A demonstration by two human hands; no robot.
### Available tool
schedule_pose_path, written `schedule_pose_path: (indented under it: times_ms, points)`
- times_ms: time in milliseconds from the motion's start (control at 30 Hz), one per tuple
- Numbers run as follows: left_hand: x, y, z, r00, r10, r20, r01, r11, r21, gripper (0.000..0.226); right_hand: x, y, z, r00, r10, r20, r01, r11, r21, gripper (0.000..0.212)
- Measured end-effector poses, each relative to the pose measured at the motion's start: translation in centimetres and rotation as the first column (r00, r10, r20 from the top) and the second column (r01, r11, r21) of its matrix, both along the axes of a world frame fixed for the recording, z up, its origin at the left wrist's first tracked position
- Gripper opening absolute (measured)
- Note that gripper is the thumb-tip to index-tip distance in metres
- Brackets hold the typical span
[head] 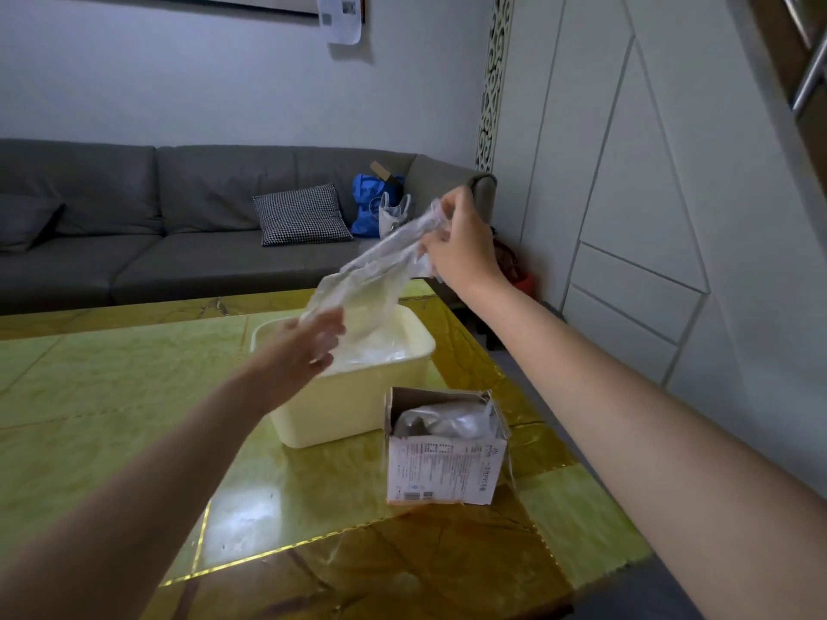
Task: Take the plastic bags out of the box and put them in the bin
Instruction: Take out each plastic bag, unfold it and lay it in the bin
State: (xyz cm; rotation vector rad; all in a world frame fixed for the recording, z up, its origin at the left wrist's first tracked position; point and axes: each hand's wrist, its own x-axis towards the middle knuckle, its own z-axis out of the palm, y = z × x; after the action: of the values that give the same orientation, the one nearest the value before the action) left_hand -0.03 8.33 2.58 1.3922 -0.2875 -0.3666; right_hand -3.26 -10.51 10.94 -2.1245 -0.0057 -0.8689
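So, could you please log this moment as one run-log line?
left hand: holds clear plastic bag | right hand: pinches bag top | bag over cream plastic bin | open cardboard box: more bags

There is a single view, taken from the person's head, wide-angle, looking forward and slightly down across a yellow-green table that fills the lower half of the frame. Both forearms reach in from the bottom corners toward the centre, close to the lens. A grey sofa runs across the middle left, and a white panelled wall, bowed by the lens, fills the right.
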Motion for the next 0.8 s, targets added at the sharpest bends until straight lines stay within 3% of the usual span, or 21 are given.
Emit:
schedule_pose_path:
  times_ms: [67, 133, 300, 400, 467, 567, 667, 700, 733, 767, 800]
  points:
    - [1.2, 1.5, 0.2, 0.993, 0.103, -0.064, -0.109, 0.989, -0.104, 0.010, 0.5, -0.5, -1.2, 0.998, -0.022, -0.058, 0.025, 0.998, 0.058, 0.019]
    - [2.4, 2.8, 0.0, 0.983, 0.171, -0.064, -0.176, 0.981, -0.079, 0.018, 1.3, -0.5, -2.5, 0.995, -0.021, -0.095, 0.033, 0.991, 0.127, 0.022]
    - [4.3, 4.6, 0.1, 0.987, 0.155, 0.039, -0.160, 0.954, 0.253, 0.016, 4.1, 0.4, -4.8, 0.991, 0.019, -0.132, 0.009, 0.979, 0.206, 0.019]
    - [5.7, 4.7, -0.2, 0.944, 0.220, 0.244, -0.324, 0.752, 0.574, 0.020, 5.9, 0.8, -5.7, 0.989, -0.011, -0.150, 0.037, 0.984, 0.172, 0.017]
    - [6.7, 4.6, -0.4, 0.909, 0.209, 0.361, -0.408, 0.628, 0.663, 0.012, 7.0, 0.8, -6.5, 0.984, -0.015, -0.175, 0.034, 0.994, 0.105, 0.018]
    - [7.7, 4.1, -0.3, 0.865, 0.242, 0.440, -0.488, 0.610, 0.624, 0.026, 7.5, 0.6, -7.4, 0.968, 0.007, -0.250, -0.015, 0.999, -0.030, 0.021]
    - [7.5, 3.0, 0.2, 0.650, 0.238, 0.721, -0.669, 0.628, 0.396, 0.022, 7.9, 0.6, -8.3, 0.941, -0.011, -0.338, -0.063, 0.976, -0.208, 0.027]
    - [7.3, 2.4, 0.4, 0.630, 0.150, 0.762, -0.625, 0.680, 0.384, 0.019, 8.2, 0.7, -8.5, 0.930, -0.008, -0.368, -0.091, 0.964, -0.251, 0.025]
    - [7.1, 1.8, 0.5, 0.673, 0.012, 0.739, -0.504, 0.738, 0.448, 0.020, 8.4, 0.8, -8.7, 0.913, -0.007, -0.407, -0.124, 0.948, -0.294, 0.021]
    - [6.9, 1.1, 0.6, 0.751, -0.170, 0.638, -0.318, 0.754, 0.575, 0.021, 8.7, 0.9, -8.9, 0.891, -0.012, -0.454, -0.162, 0.926, -0.341, 0.019]
    - [6.6, 0.5, 0.7, 0.813, -0.352, 0.465, -0.111, 0.689, 0.716, 0.018, 8.9, 1.0, -9.0, 0.860, -0.020, -0.510, -0.209, 0.898, -0.387, 0.018]
